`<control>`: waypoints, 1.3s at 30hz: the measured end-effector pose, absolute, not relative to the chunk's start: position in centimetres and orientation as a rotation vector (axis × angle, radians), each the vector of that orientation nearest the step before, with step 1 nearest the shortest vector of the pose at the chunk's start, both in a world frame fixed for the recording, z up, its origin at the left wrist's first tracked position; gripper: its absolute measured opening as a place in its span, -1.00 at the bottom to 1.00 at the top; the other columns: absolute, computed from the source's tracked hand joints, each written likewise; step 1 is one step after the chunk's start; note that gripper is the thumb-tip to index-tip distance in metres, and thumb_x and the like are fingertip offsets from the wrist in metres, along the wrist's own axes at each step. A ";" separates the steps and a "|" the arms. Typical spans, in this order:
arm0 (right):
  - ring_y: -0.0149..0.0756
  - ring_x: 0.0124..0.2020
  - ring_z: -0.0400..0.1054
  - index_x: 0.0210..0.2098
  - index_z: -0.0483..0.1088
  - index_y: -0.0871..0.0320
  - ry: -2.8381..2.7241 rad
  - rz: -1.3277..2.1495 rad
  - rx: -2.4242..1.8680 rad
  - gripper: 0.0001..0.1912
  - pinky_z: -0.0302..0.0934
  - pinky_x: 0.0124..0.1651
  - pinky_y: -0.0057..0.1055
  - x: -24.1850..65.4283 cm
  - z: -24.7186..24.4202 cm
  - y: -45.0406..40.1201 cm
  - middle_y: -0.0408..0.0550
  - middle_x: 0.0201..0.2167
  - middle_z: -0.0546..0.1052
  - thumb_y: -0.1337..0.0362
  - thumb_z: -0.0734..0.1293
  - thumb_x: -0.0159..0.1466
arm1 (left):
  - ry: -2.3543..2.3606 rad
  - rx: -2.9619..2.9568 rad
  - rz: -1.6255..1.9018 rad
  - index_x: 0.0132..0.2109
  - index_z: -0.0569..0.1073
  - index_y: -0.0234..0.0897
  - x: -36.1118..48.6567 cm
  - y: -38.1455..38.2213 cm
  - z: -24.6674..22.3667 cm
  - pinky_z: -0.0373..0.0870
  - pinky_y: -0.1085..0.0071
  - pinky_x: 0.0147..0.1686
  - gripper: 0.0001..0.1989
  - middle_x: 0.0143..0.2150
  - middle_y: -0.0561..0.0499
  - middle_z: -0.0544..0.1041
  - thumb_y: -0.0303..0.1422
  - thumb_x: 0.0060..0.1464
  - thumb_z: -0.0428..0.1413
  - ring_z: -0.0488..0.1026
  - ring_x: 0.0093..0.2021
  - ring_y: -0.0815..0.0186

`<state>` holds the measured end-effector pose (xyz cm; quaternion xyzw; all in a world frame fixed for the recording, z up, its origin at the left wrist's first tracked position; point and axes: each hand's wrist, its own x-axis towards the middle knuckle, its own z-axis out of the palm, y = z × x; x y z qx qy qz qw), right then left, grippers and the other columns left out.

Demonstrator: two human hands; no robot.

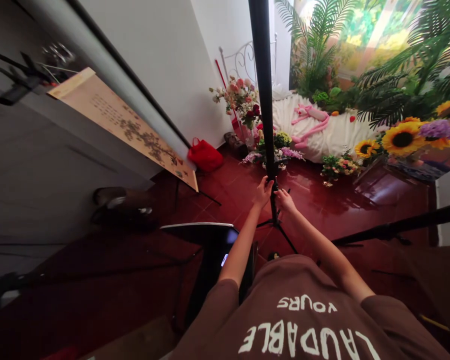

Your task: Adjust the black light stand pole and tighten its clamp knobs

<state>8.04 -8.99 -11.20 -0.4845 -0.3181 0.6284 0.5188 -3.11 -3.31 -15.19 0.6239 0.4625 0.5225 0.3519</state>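
A black tripod stand rises upright in front of me, its legs spread on the floor. My left hand is closed on the lower part of its pole, from the left side. Against the right side of the same pole, my right hand has its fingers pinched together at a small fitting, partly hidden by the fingers. What tops the pole is out of view.
Left of me are a black screen-like panel, a hanging scroll and a red bag. Flowers, a white-draped bed with a pink plush toy, and sunflowers stand ahead. Another black pole slants at right.
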 end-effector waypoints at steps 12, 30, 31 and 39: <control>-0.27 -0.32 0.37 -0.14 0.28 0.10 -1.541 0.662 -1.533 -0.57 0.23 -0.31 -0.38 10.5 -9.7 -10.1 -0.02 -0.24 0.47 -0.03 0.35 0.13 | 1.175 1.740 1.494 0.03 0.40 -0.21 -3.4 -2.6 -14.8 0.40 0.28 -0.01 -0.59 0.02 -0.17 0.48 -0.04 0.21 0.00 0.46 0.01 0.22; -0.37 -0.52 0.28 -0.46 0.32 0.03 -1.167 1.201 -1.472 -0.71 0.03 -0.49 -0.50 9.9 -10.9 -10.6 -0.19 -0.55 0.41 -0.01 0.34 0.24 | 0.979 1.505 1.669 -0.12 0.35 -0.17 -1.5 -2.0 -5.1 0.39 0.52 -0.32 -0.64 -0.31 0.04 0.46 0.02 0.18 0.02 0.44 -0.34 0.45; -0.40 -0.55 0.26 -0.48 0.30 0.05 -1.077 1.304 -1.446 -0.67 0.02 -0.52 -0.51 9.5 -11.0 -10.4 -0.18 -0.55 0.41 -0.03 0.28 0.27 | 0.971 1.510 1.675 -0.14 0.36 -0.17 -1.5 -2.0 -4.8 0.39 0.52 -0.34 -0.65 -0.31 0.05 0.45 0.01 0.18 0.02 0.43 -0.36 0.45; -0.52 -0.75 -0.17 -0.57 0.07 0.10 -0.236 1.982 -0.835 -0.72 -0.22 -0.70 -0.58 8.1 -9.9 -8.9 -0.29 -0.71 0.10 0.26 0.11 0.28 | 0.926 1.525 1.646 -0.15 0.34 -0.19 -1.7 -1.7 -4.3 0.40 0.51 -0.32 -0.62 -0.36 0.06 0.46 0.03 0.19 -0.01 0.44 -0.37 0.46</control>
